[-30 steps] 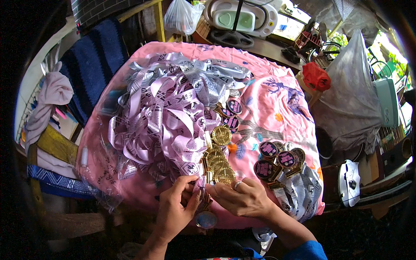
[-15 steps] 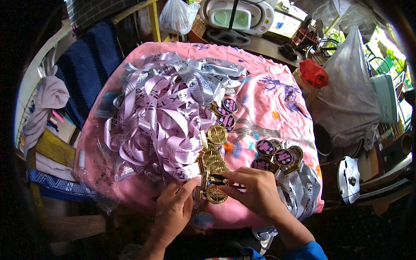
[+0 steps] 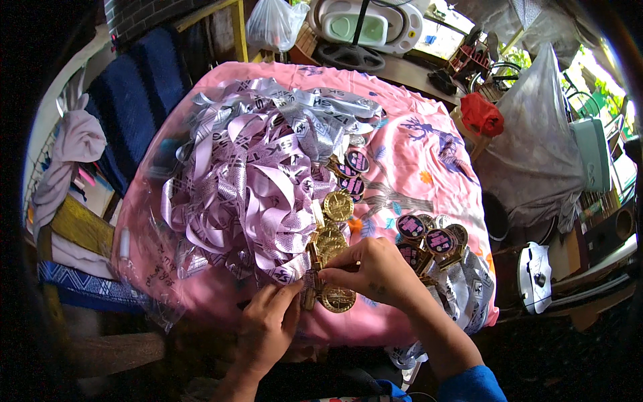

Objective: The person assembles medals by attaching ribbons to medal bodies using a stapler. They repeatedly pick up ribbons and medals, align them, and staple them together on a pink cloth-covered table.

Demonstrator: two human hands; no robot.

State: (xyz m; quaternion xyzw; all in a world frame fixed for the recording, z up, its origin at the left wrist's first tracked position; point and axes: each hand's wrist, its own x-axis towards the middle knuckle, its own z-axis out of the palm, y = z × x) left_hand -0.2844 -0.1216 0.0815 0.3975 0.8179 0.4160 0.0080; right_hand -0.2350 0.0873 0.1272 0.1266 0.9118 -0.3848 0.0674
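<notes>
Gold medals (image 3: 331,242) lie in a row along the near right side of a big heap of lilac printed ribbons (image 3: 248,194). My left hand (image 3: 266,328) is closed at the heap's near edge, thumb and fingers pinching a ribbon end beside a medal's gold bar. From the right, my right hand (image 3: 382,271) pinches at the top bar of a gold medal (image 3: 337,299); its fingers hide the exact spot. Farther up lie medals with dark, pink-lettered faces (image 3: 357,161).
A second group of medals (image 3: 440,242) with silver ribbons (image 3: 469,295) lies at the right of the pink cloth (image 3: 429,181). Clear plastic (image 3: 161,278) lies at the left edge. Beyond are a blue chair cover (image 3: 137,100), a large plastic bag (image 3: 536,141) and a red bundle (image 3: 482,115).
My right hand has shifted slightly left and up, its fingertips now against the medal's bar; the dark item earlier seen at them is hidden. My left hand has barely moved.
</notes>
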